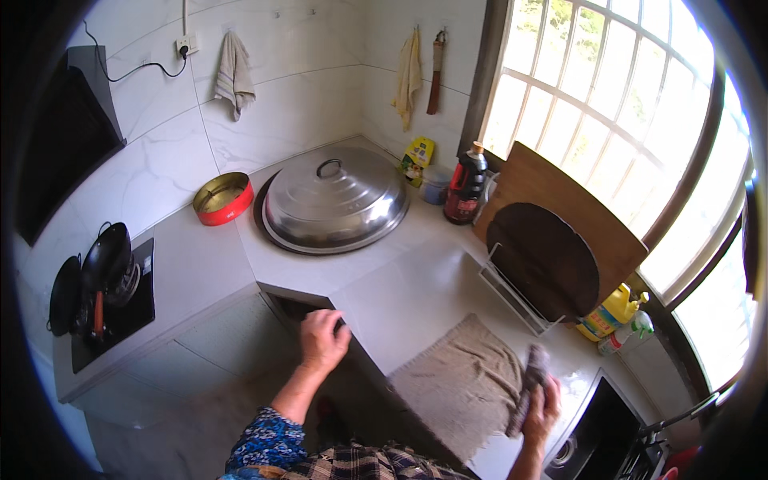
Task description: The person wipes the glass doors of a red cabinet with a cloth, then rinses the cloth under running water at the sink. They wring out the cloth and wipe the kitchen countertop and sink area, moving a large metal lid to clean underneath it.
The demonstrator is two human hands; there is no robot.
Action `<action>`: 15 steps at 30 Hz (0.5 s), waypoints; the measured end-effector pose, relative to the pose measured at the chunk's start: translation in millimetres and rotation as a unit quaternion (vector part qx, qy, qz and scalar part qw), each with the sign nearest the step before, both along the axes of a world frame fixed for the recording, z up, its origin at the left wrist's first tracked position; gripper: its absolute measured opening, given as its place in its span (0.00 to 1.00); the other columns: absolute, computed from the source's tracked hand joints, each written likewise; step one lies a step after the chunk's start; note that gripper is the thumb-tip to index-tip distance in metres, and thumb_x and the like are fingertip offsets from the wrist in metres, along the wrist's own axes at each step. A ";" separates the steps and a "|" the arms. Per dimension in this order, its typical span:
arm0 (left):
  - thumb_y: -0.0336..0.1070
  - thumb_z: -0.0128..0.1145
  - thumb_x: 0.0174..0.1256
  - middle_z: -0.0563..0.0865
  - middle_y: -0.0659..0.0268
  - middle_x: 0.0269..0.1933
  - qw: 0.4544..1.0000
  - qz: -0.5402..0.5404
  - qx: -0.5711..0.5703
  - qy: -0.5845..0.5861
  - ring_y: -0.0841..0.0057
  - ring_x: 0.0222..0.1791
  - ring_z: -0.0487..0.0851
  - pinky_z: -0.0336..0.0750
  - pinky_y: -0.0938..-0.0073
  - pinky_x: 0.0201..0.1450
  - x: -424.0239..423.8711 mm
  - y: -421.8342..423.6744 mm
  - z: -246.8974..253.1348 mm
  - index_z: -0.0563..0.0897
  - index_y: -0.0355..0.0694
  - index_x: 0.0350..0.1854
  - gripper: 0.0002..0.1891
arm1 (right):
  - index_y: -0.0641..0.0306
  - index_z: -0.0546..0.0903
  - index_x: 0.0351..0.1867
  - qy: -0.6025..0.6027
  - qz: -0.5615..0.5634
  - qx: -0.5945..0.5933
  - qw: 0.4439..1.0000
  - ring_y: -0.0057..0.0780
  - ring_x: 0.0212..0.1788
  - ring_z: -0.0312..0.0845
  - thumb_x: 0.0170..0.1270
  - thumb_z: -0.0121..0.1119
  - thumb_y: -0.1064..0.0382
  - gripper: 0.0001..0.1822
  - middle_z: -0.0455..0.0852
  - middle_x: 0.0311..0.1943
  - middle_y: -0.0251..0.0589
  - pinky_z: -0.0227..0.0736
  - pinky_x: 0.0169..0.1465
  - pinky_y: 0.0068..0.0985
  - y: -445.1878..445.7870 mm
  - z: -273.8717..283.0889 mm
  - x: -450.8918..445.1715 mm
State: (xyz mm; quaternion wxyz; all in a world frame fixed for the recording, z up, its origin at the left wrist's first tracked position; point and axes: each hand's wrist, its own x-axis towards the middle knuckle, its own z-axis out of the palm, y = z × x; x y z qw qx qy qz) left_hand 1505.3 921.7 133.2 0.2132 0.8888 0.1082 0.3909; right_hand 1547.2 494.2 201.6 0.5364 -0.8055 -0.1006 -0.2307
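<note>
My right hand point(540, 411) grips a rolled greyish-brown cloth point(530, 390) at the right edge of a larger towel. That beige towel point(465, 384) lies spread and wrinkled on the pale countertop point(414, 300), reaching its front edge. My left hand point(324, 341) hangs over the counter's front edge with its fingers half curled and apart, and nothing shows in it. Just beyond it is a dark gap in the cabinet front point(294, 305).
A large domed metal lid point(336, 201) covers the corner. A red-sided pan point(224, 200) sits left of it, woks point(108, 258) farther left. Along the window stand a dark sauce bottle point(467, 186), a racked round board point(540, 258) and cleaner bottles point(609, 312). A sink point(594, 426) lies at right.
</note>
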 end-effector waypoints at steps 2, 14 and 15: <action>0.36 0.69 0.51 0.84 0.56 0.42 0.998 0.058 -0.007 -0.002 0.54 0.47 0.80 0.73 0.55 0.52 -19.5 72.5 -12.4 0.82 0.40 0.46 0.19 | 0.68 0.83 0.49 -0.022 0.044 -0.080 0.996 0.45 0.53 0.79 0.60 0.62 0.73 0.14 0.82 0.50 0.51 0.72 0.58 0.35 79.8 2.2 22.8; 0.49 0.70 0.52 0.77 0.53 0.56 0.930 0.305 -0.051 0.198 0.52 0.59 0.72 0.68 0.47 0.58 -73.5 332.5 -78.6 0.77 0.40 0.55 0.30 | 0.50 0.82 0.55 -0.023 0.034 -0.399 0.916 0.47 0.59 0.70 0.57 0.66 0.49 0.24 0.79 0.56 0.39 0.64 0.60 0.47 337.4 -95.7 82.8; 0.50 0.70 0.52 0.77 0.52 0.57 0.931 0.295 -0.056 0.209 0.51 0.60 0.71 0.67 0.47 0.59 -69.6 333.8 -80.9 0.77 0.41 0.56 0.31 | 0.51 0.82 0.55 -0.027 0.023 -0.401 0.915 0.47 0.60 0.70 0.58 0.65 0.48 0.24 0.79 0.57 0.39 0.64 0.60 0.46 340.4 -95.9 88.2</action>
